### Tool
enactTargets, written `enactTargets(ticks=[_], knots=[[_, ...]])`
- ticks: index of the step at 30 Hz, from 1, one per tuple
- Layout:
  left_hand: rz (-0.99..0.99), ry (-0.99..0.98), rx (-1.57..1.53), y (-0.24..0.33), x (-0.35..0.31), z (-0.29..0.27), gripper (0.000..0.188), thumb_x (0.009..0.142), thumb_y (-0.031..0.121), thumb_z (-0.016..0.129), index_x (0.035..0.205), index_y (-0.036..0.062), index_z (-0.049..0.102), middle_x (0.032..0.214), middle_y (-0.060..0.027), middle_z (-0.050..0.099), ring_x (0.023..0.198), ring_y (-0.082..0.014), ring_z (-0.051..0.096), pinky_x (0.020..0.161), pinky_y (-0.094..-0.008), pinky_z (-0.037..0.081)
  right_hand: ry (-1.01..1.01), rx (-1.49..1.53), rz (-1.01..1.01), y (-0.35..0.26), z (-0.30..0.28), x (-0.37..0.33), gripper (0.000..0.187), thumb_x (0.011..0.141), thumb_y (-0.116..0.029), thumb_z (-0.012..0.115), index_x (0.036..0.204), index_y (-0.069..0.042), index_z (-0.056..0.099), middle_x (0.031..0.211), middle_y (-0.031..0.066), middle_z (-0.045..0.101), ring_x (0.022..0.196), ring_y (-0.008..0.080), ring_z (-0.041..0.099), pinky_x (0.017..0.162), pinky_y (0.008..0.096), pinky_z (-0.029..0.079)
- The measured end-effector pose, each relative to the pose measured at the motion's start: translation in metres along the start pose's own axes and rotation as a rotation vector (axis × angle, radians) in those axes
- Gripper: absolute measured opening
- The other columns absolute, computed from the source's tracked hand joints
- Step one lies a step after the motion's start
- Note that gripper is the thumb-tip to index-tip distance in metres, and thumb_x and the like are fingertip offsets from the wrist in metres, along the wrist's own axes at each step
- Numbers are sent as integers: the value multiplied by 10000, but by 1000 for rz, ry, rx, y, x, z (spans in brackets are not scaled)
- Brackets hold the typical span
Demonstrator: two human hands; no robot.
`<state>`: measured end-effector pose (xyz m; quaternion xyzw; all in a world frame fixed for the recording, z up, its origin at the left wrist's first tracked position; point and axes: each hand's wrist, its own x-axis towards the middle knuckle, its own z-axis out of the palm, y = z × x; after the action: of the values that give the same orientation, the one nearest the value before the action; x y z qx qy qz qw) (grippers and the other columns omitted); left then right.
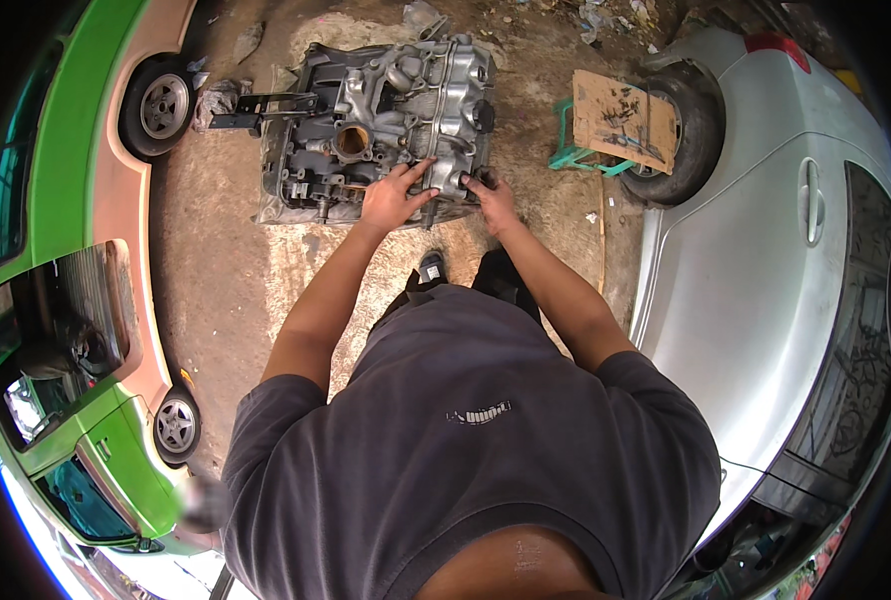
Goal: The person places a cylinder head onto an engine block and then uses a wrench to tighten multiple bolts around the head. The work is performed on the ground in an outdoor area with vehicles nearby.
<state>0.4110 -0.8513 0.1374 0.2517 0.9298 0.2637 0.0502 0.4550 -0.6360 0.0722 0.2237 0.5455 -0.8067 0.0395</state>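
A car engine (328,135) lies on a sheet on the ground in front of me. Along its right side runs a silver valve cover (456,122), with a black cap (484,115) at its outer edge. My left hand (396,197) rests at the engine's near edge, fingers spread, fingertips on the near end of the cover. At the cover's near right corner is my right hand (494,200), its fingers drawn together there; whatever lies between them is too small to make out. A round brown opening (351,141) shows left of the cover.
A black metal bracket (256,111) juts out left of the engine. To the right, a green stool (573,152) carries a stained board (621,118) with thin tools on it. A green vehicle (116,210) stands left, a silver car (736,260) right. Litter lies at the back.
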Motion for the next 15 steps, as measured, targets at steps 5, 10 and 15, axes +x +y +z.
enactTargets(ticks=[5,10,15], knots=[[59,-9,111,1,1,0,711,798,578,693,1437,359,470,964,-65,616,739,-275,658,612,-391,548,-14,19,30,3,3,-4,408,868,-206,770,1151,-11,549,1069,52,613,971,173,595,797,338,521],[58,33,161,1,1,5,766,735,611,728,1421,363,495,918,-43,607,685,-253,646,564,-378,539,-8,-20,3,11,1,-4,427,873,-249,769,1158,-40,530,1104,74,590,1008,179,585,789,333,527],[89,80,147,-3,3,9,789,697,600,765,1406,360,515,876,-36,596,627,-251,628,521,-362,525,-64,-231,-88,22,-11,15,548,896,-360,729,1221,4,480,1161,154,600,1047,259,590,910,367,482]])
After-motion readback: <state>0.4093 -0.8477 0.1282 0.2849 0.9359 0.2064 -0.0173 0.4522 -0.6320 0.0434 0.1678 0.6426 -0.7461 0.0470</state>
